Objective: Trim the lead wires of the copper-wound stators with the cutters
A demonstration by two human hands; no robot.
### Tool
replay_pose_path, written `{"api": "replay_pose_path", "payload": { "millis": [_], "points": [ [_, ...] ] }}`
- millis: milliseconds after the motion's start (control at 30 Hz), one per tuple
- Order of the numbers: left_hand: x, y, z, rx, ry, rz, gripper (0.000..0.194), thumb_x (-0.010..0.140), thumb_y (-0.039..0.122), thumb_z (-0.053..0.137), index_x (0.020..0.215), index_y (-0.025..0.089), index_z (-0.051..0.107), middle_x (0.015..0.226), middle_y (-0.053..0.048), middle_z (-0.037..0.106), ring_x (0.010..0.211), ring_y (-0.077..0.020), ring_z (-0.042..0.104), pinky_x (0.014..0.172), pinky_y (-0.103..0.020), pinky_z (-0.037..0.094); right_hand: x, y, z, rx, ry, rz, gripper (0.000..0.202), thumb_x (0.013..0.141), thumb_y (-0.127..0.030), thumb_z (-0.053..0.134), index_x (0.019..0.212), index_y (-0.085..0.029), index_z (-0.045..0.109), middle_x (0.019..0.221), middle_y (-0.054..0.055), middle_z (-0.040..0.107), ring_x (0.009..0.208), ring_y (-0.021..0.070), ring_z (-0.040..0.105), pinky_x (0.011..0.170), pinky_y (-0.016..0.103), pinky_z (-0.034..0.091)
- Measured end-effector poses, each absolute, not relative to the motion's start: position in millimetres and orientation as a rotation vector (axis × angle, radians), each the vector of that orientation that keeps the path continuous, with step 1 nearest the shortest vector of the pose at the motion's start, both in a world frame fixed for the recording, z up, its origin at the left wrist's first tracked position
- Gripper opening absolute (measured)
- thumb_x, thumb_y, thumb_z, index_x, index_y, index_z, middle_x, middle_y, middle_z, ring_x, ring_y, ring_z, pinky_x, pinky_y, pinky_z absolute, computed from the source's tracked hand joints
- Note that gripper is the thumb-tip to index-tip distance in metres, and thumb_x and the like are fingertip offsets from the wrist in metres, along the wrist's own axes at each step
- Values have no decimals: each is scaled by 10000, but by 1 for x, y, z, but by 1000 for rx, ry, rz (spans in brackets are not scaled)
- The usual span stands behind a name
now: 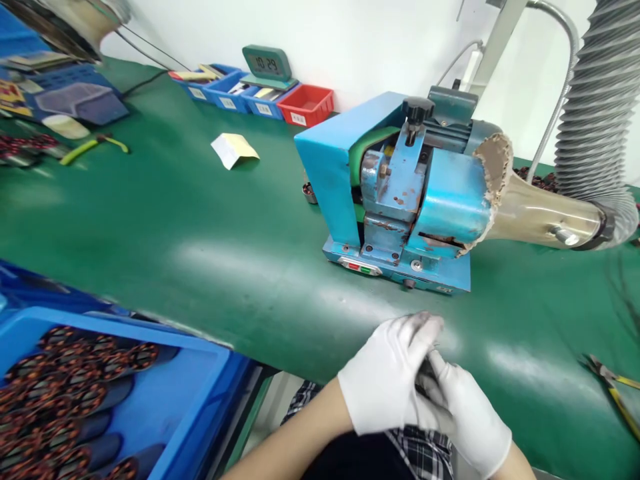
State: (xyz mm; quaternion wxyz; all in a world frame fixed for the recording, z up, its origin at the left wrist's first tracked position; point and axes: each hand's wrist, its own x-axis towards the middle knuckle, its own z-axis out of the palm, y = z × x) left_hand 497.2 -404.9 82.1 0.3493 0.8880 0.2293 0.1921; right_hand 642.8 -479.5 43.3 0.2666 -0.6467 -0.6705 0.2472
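Note:
Both hands wear white gloves with greyish, soiled fingertips. They meet at the bench's front edge, below the blue belt grinding machine (390, 193). My left hand (387, 373) has its fingers curled toward the right one. My right hand (463, 407) is bent inward, its fingers against the left. A dark grey patch shows in the gap between them; whether it is a held part or dirty glove cloth cannot be made out. To the left, a blue bin (195, 373) carries rows of dark cylindrical motor stators (80, 393) with copper windings.
Yellow-handled cutting pliers (613, 387) lie at the right on the green bench (240, 267). A ribbed grey hose (595, 113) joins the machine's duct. Small blue trays (227, 90), a red tray (306, 107) and a clock (267, 63) line the wall. A folded paper (234, 150) lies mid-bench.

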Motion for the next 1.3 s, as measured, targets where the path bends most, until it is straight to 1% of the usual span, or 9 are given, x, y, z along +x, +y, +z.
{"api": "replay_pose_path", "payload": {
  "millis": [233,333,467,700,833,933,1067,1200,1300],
  "points": [
    [488,-397,66,2254,648,279,475,779,158,523,1220,210,355,1211,-83,496,1091,-241,486,905,-399,418,643,-494,42,-1939,-1763,691,279,824,-177,350,1017,-182,551,677,36,657,553,186,606,524,286,474],
    [491,-401,68,2272,661,250,326,794,153,500,1107,204,426,1131,-63,523,1020,-232,496,874,-398,414,639,-493,45,-2002,-1609,765,222,854,-257,342,854,-188,552,609,31,619,503,179,560,491,285,439],
    [493,-403,65,2336,670,276,139,854,218,467,990,189,461,1090,-59,536,962,-229,495,837,-396,411,640,-487,55,-1871,-1227,1203,282,886,-391,394,716,-197,508,615,7,573,547,133,516,528,242,420],
    [501,-406,64,2510,666,136,136,802,187,482,936,172,493,1002,-57,560,878,-237,474,792,-419,406,642,-482,64,-1720,-767,1488,357,824,-460,516,612,-174,487,441,-40,478,370,79,392,389,208,305],
    [504,-407,64,2508,679,143,126,792,164,481,916,177,498,984,-52,560,865,-234,474,776,-415,404,654,-486,62,-1641,-550,1384,319,820,-453,538,689,-162,529,434,-43,491,334,76,380,346,196,267],
    [503,-409,62,2491,692,201,135,759,125,486,880,182,500,967,-40,566,846,-222,476,755,-396,402,663,-492,60,-1625,-493,1237,279,813,-428,557,781,-151,555,497,-25,533,394,93,444,395,205,347],
    [502,-411,56,2508,708,294,153,750,129,487,893,177,509,971,-48,571,853,-226,471,754,-396,397,655,-495,53,-1752,-806,1245,285,778,-394,603,937,-157,607,753,41,650,655,161,596,620,263,484],
    [503,-412,54,2499,706,366,118,764,143,473,869,179,513,951,-46,577,842,-221,470,752,-394,395,646,-495,45,-1880,-892,1093,246,801,-400,560,771,-169,641,736,46,657,629,155,587,587,252,474],
    [503,-412,56,2486,718,340,111,777,132,459,858,186,512,945,-39,576,834,-209,474,752,-389,396,654,-495,44,-1851,-614,903,269,765,-413,612,826,-152,636,730,55,664,616,158,597,574,259,497]
  ]
}}
